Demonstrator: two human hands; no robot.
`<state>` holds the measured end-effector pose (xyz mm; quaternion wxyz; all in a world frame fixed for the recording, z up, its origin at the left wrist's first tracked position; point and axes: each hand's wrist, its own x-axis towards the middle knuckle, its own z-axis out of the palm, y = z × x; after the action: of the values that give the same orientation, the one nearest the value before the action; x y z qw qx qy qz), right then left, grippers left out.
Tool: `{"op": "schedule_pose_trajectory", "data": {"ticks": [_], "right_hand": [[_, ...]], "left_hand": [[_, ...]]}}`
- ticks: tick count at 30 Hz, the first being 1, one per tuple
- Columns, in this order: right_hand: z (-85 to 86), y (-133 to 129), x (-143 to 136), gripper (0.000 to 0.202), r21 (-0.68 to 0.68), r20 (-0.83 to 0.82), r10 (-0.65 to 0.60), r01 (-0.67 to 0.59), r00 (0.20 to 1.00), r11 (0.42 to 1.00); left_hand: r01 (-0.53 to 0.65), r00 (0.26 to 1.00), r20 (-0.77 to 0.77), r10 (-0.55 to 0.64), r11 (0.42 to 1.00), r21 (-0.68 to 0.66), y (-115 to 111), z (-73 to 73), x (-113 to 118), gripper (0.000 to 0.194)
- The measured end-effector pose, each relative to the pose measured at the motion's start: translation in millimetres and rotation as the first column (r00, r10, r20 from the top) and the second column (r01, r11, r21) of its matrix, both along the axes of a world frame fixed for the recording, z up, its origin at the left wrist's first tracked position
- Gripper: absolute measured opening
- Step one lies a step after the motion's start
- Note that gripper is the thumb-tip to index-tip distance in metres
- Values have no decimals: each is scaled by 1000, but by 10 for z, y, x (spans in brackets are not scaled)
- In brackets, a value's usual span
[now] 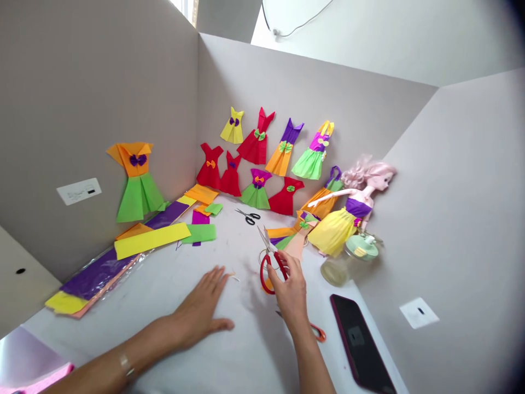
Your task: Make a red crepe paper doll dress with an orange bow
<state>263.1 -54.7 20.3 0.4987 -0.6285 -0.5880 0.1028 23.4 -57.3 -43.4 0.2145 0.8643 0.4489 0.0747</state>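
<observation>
My left hand [203, 309] lies flat on the white table, fingers stretched out and thumb apart, with nothing in it. A small pale scrap [233, 276] is by its fingertips. In my right hand [292, 287] is a pair of red-handled scissors [264, 273], held up above the table with the blades pointing away from me and slightly parted. Under my right wrist lies a second pair of scissors with an orange handle [318, 332], partly hidden. A bit of orange paper [268, 284] shows behind the red handle.
Black-handled scissors [250, 218] lie farther back. Paper strips [151, 241] are at left, and paper dresses [259, 137] line the back wall. A doll in a yellow skirt [334, 232], a round clear container [334, 272] and a phone [361, 345] are at right.
</observation>
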Motion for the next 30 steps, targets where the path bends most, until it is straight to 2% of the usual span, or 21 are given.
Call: {"op": "schedule_pose_trajectory", "data": {"ticks": [2,4,5,7,10,12,14,16,18,19,21,22,23,24,26,28,30], "right_hand": [[-28,14,23,38,14,-25,-7,7,1000,1000],[-52,30,70,39,22,-53,-27,28,998,999],[-57,35,94,40,22,-70,-41,42,997,999],[-50,33,123,40,14,-118,-58,60,991,998],[-2,1,86,41,7,-191,-30,32,981,999],[33,-30,26,40,18,-194,11,-7,981,1000],[52,-53,-28,39,32,-156,38,-33,987,999],[53,-60,-52,38,40,-113,48,-43,992,998],[48,-54,-43,37,41,-97,40,-36,994,999],[49,-49,-32,37,41,-102,31,-27,994,999],[58,-42,-8,37,44,-125,12,-7,992,999],[66,-40,2,38,46,-136,7,-1,991,999],[74,-41,10,38,48,-145,3,4,989,999],[83,-43,15,38,49,-150,1,6,989,999],[95,-50,19,39,48,-153,-7,14,988,999],[99,-57,19,39,44,-152,-19,26,988,999],[98,-62,13,39,37,-153,-25,31,988,999]], "left_hand": [[117,993,46,-113,989,-88,131,234,328,101],[194,978,106,-181,973,-129,226,386,427,93],[166,983,96,-155,979,-120,259,414,374,88],[-25,999,31,26,1000,-14,314,380,92,89],[-304,949,-27,313,938,169,414,219,-506,93],[-381,914,-61,401,901,205,505,126,-804,96],[-415,894,-88,438,887,204,582,72,-916,97],[-429,887,-95,452,882,195,587,52,-846,95],[-392,911,-65,407,904,170,475,50,-665,92],[-326,942,-39,335,934,143,380,54,-564,91],[-65,996,58,61,995,78,169,68,-403,84],[47,994,92,-51,998,43,85,77,-360,78],[88,989,118,-91,996,33,35,85,-350,76],[74,988,131,-79,996,44,27,91,-373,74],[-87,990,124,72,989,117,131,86,-496,76],[-293,956,84,281,936,196,316,57,-648,84],[-401,914,28,405,889,220,446,26,-719,90]]}}
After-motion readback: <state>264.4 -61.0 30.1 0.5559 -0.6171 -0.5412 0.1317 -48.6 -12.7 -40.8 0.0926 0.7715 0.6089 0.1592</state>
